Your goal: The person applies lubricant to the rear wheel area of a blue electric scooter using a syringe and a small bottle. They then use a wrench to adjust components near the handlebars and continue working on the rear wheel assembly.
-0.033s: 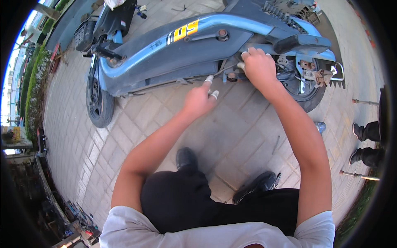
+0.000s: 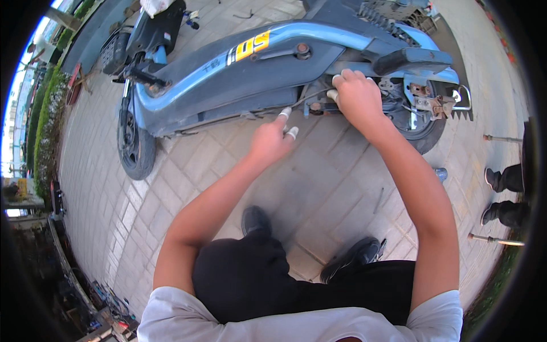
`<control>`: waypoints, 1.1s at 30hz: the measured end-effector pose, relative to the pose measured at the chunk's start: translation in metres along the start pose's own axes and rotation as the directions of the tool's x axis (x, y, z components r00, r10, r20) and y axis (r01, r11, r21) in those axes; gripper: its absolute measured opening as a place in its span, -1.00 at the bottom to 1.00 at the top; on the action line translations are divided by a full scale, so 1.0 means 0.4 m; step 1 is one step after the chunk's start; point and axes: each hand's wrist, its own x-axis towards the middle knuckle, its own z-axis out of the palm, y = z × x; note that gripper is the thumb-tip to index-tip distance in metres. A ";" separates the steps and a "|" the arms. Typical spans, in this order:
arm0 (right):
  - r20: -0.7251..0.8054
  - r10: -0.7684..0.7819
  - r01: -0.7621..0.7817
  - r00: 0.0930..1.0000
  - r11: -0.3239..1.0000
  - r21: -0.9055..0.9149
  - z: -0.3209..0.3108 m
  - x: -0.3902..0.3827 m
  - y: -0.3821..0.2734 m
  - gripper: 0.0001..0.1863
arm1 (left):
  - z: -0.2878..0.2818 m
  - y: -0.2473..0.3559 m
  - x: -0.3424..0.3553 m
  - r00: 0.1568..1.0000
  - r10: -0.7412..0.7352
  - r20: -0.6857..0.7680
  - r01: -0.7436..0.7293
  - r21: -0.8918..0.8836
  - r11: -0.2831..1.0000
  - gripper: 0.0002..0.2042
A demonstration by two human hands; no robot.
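A blue and dark grey scooter (image 2: 228, 74) spans the upper part of the view, its front wheel at left and rear wheel at right. My right hand (image 2: 359, 100), with white finger covers, is closed by the rear of its body panel, pinching what looks like a thin grey cable (image 2: 310, 96). The cable runs from there toward my left hand (image 2: 272, 137). That hand also wears white covers; its index finger points out and touches the cable's other end at the panel's lower edge, its thumb apart. My right hand's back hides part of its grip.
Paving tiles (image 2: 319, 188) lie under the scooter and around my shoes. A clear blue-tinted bottle (image 2: 440, 174) stands behind my right forearm. Another person's dark shoes (image 2: 491, 179) show at far right, between two metal poles. A second vehicle's dark parts (image 2: 151, 34) are at upper left.
The whole scene has shifted very slightly in the view. Both hands keep the same places on the scooter.
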 end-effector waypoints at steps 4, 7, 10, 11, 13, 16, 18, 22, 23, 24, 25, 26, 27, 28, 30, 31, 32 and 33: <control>0.003 -0.042 0.040 0.999 0.968 0.249 -0.154 -0.092 0.061 -0.84 | -0.024 0.005 -0.022 0.990 0.053 -0.128 -0.073 -0.150 0.986 -0.59; -0.078 0.084 -0.058 0.993 0.955 0.290 -0.245 -0.169 0.180 -0.85 | -0.041 0.014 0.004 0.969 0.160 -0.190 -0.200 -0.215 0.956 -0.68; 0.136 0.461 -0.478 0.877 0.865 0.154 -0.252 -0.284 0.362 -0.85 | -0.108 0.159 0.069 0.949 0.306 -0.080 -0.315 -0.140 0.939 -0.74; 0.165 0.542 -0.562 0.824 0.819 0.115 -0.225 -0.336 0.424 -0.84 | -0.108 0.205 0.105 0.913 0.406 -0.031 -0.407 -0.054 0.912 -0.74; 0.141 0.602 -0.617 0.786 0.776 0.129 -0.145 -0.405 0.484 -0.81 | -0.108 0.290 0.172 0.829 0.553 0.081 -0.559 0.134 0.818 -0.75; 0.014 0.576 -0.565 0.817 0.797 0.211 -0.077 -0.448 0.491 -0.77 | -0.051 0.327 0.256 0.836 0.522 0.168 -0.548 0.295 0.783 -0.73; -0.039 0.574 -0.554 0.818 0.804 0.217 -0.062 -0.425 0.468 -0.77 | -0.017 0.328 0.293 0.841 0.511 0.178 -0.533 0.433 0.727 -0.75; -0.105 0.399 -0.372 0.911 0.905 0.207 -0.067 -0.432 0.428 -0.83 | 0.024 0.356 0.325 0.894 0.380 0.238 -0.449 0.468 0.761 -0.77; -0.175 0.306 -0.286 0.936 0.950 0.128 -0.052 -0.434 0.421 -0.83 | 0.037 0.368 0.325 0.908 0.340 0.246 -0.419 0.471 0.777 -0.77; -0.138 0.274 -0.263 0.952 0.960 0.096 -0.045 -0.419 0.408 -0.83 | 0.040 0.371 0.326 0.924 0.288 0.251 -0.378 0.482 0.791 -0.76; -0.101 0.242 -0.236 0.965 0.970 0.066 -0.037 -0.399 0.395 -0.84 | 0.046 0.363 0.331 0.916 0.321 0.241 -0.400 0.480 0.780 -0.76; -0.104 0.214 -0.212 0.971 0.977 0.032 -0.031 -0.382 0.385 -0.89 | 0.049 0.357 0.334 0.903 0.360 0.233 -0.429 0.483 0.763 -0.76; -0.112 0.189 -0.190 0.976 0.982 -0.003 -0.026 -0.363 0.379 -0.91 | 0.052 0.350 0.337 0.890 0.397 0.225 -0.456 0.488 0.745 -0.75; -0.118 0.164 -0.169 0.979 0.985 -0.037 -0.021 -0.342 0.372 -0.93 | 0.056 0.343 0.340 0.888 0.416 0.198 -0.458 0.474 0.752 -0.72; -0.146 0.133 -0.150 0.980 0.982 -0.112 -0.001 -0.320 0.358 -0.94 | 0.068 0.336 0.342 0.871 0.459 0.175 -0.482 0.482 0.732 -0.72; -0.124 0.153 -0.168 0.980 0.978 -0.126 0.006 -0.313 0.355 -0.95 | 0.071 0.331 0.343 0.862 0.480 0.164 -0.494 0.486 0.721 -0.72; -0.094 0.166 -0.178 0.982 0.974 -0.142 0.007 -0.305 0.347 -0.95 | 0.074 0.326 0.336 0.845 0.518 0.132 -0.516 0.455 0.726 -0.72; -0.064 0.179 -0.187 0.982 0.969 -0.159 0.007 -0.298 0.338 -0.95 | 0.078 0.325 0.337 0.861 0.500 0.090 -0.483 0.448 0.752 -0.72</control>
